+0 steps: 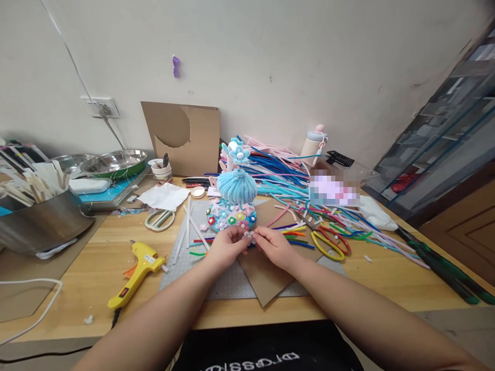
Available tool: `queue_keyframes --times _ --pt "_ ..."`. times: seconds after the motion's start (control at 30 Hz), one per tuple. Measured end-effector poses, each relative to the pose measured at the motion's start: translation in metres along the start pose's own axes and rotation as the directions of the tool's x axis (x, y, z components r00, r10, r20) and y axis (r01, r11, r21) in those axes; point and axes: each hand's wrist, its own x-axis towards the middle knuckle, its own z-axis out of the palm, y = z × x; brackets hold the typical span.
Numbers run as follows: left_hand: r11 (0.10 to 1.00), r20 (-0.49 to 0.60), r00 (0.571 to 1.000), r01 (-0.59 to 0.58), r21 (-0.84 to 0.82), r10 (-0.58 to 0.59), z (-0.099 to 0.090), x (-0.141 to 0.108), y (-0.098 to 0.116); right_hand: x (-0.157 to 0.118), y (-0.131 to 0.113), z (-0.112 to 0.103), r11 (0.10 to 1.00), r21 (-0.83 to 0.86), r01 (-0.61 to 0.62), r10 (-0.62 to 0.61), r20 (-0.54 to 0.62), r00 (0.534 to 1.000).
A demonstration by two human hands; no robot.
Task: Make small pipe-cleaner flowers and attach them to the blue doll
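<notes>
My left hand (231,243) and my right hand (274,247) meet at the middle of the table, both closed in a pinch on a small white flower-like piece (249,236). Just behind them stands a light blue fuzzy figure (236,186) with a pleated round body and a blue flower on top. Its base (231,215) is covered with small flowers in many colours. Under my hands lie a brown cardboard piece (265,283) and a grey cutting mat (224,283). Coloured fuzzy stems (296,234) lie on both sides of my hands.
A yellow glue gun (141,270) and white-handled scissors (160,220) lie left. Yellow and red-handled scissors (328,245) are right. Behind are bundled stems (278,167), a bottle (314,144) and upright cardboard (204,141). A metal pot (42,221) holds sticks at far left.
</notes>
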Motion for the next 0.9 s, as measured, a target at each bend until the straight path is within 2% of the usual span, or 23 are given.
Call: queue_keyframes --times 0.13,0.27,0.4,0.57,0.73,0.83,0.9 --pt "0.999 -0.025 1.0 -0.014 0.03 0.015 0.003 -0.002 -0.001 0.0 0.001 -0.001 0.999 -0.038 0.02 -0.021 -0.007 1.0" --pt "0.996 -0.103 0.994 -0.039 0.084 0.047 0.01 -0.008 -0.01 -0.002 0.002 -0.004 0.995 -0.091 0.044 -0.047 -0.033 0.998" --pt "0.965 -0.141 0.983 -0.081 0.251 0.119 0.015 -0.012 -0.021 -0.003 0.006 -0.01 0.971 -0.215 0.1 -0.12 -0.08 0.99" --pt "0.992 -0.146 0.989 0.024 0.122 -0.006 0.014 -0.008 -0.025 -0.001 0.011 -0.018 0.86 -0.439 0.258 -0.285 0.005 0.959" --pt "0.995 -0.117 0.993 0.041 0.091 -0.03 0.013 -0.005 -0.018 0.005 0.008 -0.025 0.781 -0.506 0.367 -0.368 0.102 0.924" --pt "0.996 -0.112 0.993 0.046 0.083 -0.036 0.014 -0.005 -0.014 0.004 0.006 -0.028 0.82 -0.448 0.357 -0.361 0.081 0.929" --pt "0.995 -0.109 0.993 0.051 0.091 -0.041 0.015 -0.004 -0.013 0.001 0.006 -0.029 0.891 -0.353 0.285 -0.299 0.015 0.954"
